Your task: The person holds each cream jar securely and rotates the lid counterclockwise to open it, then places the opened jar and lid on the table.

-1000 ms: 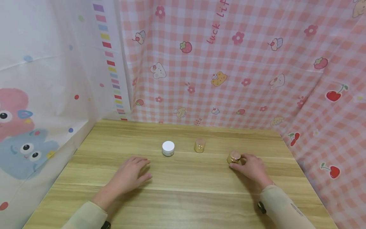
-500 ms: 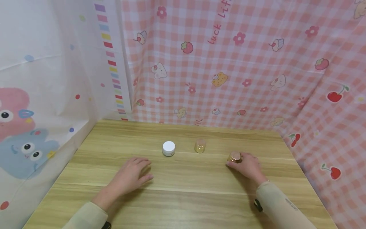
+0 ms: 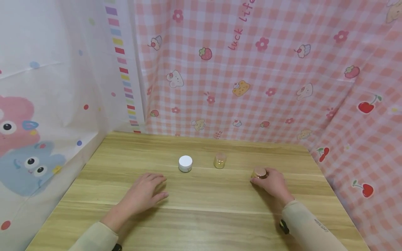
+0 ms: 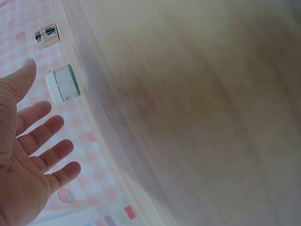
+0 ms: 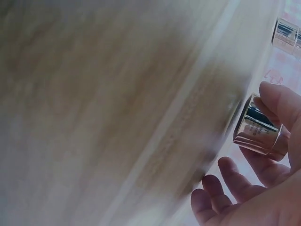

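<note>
Seen from the head camera, my right hand [image 3: 272,183] pinches a shiny gold jar [image 3: 259,172] toward the right side of a wood-grain table [image 3: 207,223], while my left hand [image 3: 145,193] lies opposite with fingers loosely extended and thumb apart, holding nothing. Between my hands, farther back, stand a white jar [image 3: 185,164], nearer my left fingertips but apart from them, and a second gold jar [image 3: 220,161] to the right of it; both are upright. My pale sleeves [image 3: 306,223] reach in from the near edge, and a pink checked cloth [image 3: 204,69] printed with strawberries, cupcakes and the words "luck life" hangs behind the table, next to a white cloth [image 3: 78,76] with cartoon figures on the left. From the left wrist, my palm shows bare, its four fingers spread and slightly bent; the white jar sits just beyond them, the second gold jar past it. From the right wrist, my thumb and a finger clasp opposite sides of the gold jar, the remaining fingers loosely bent and clear of it; whether its base touches the tabletop I cannot tell. The second gold jar shows at the frame's edge, well apart from my grip.
</note>
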Available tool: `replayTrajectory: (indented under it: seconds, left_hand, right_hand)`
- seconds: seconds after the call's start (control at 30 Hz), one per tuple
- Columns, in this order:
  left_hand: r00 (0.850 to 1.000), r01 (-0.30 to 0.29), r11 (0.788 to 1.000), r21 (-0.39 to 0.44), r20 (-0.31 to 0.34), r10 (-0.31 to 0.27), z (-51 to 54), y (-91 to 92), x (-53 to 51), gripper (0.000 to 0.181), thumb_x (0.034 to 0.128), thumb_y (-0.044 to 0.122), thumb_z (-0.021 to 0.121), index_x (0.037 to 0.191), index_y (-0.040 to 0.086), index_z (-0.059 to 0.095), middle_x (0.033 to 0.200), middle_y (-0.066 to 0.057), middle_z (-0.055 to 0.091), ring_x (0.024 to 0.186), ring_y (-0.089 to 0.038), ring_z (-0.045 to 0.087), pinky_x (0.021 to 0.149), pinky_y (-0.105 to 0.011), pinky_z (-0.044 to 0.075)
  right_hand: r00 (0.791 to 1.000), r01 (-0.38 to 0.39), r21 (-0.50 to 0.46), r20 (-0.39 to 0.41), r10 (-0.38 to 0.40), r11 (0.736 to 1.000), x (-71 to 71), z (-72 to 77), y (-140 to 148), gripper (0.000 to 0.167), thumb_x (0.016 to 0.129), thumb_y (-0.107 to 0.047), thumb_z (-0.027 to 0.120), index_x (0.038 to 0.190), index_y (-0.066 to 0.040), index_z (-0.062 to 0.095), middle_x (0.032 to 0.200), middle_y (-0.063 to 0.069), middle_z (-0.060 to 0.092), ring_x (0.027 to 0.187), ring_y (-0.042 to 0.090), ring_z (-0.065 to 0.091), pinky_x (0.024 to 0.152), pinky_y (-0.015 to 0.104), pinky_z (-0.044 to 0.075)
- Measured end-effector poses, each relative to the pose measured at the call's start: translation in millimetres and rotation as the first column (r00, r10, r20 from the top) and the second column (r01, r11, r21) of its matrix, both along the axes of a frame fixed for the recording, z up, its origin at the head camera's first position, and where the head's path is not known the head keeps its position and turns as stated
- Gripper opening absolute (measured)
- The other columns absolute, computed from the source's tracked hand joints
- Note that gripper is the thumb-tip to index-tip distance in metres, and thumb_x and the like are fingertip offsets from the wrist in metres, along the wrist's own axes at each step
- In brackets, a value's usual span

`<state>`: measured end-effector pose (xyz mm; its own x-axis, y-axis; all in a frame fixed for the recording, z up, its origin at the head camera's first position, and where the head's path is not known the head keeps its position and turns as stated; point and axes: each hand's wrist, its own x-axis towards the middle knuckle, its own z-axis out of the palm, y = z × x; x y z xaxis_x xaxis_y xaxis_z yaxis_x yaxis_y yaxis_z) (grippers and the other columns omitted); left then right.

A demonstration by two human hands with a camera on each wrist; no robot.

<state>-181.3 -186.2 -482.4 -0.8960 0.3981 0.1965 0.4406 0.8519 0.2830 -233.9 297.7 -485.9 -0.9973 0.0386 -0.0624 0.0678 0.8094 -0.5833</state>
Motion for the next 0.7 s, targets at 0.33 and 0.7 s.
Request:
replayTrajectory:
  seconds: [0.33,0.7]
  left_hand:
    - [1.0,-0.005,1.0,0.01,-0.001,0.005,0.2,-0.6,-1.1,0.055,0.0967,0.039,0.079,0.139,0.005,0.068,0.143,-0.016,0.068,0.134,-0.04,0.062,0.117,-0.064,0.046]
    - [0.999,-0.002,0.999,0.051,-0.045,0.004,-0.7,0.8,-3.3,0.055,0.0955,0.039,0.08,0.137,0.003,0.069,0.143,-0.018,0.069,0.134,-0.041,0.062,0.118,-0.064,0.045]
  right_hand:
    - [0.999,0.044,-0.002,-0.026,-0.044,0.999,-4.1,4.3,2.5,0.049,0.089,-0.036,0.085,0.111,0.003,0.065,0.102,0.017,0.072,0.091,0.028,0.065,0.077,0.039,0.054]
    - [0.994,0.093,-0.074,-0.044,-0.096,0.993,1.3,11.1,8.7,0.043,0.088,-0.035,0.086,0.105,0.0,0.066,0.096,0.013,0.069,0.089,0.025,0.062,0.075,0.032,0.05]
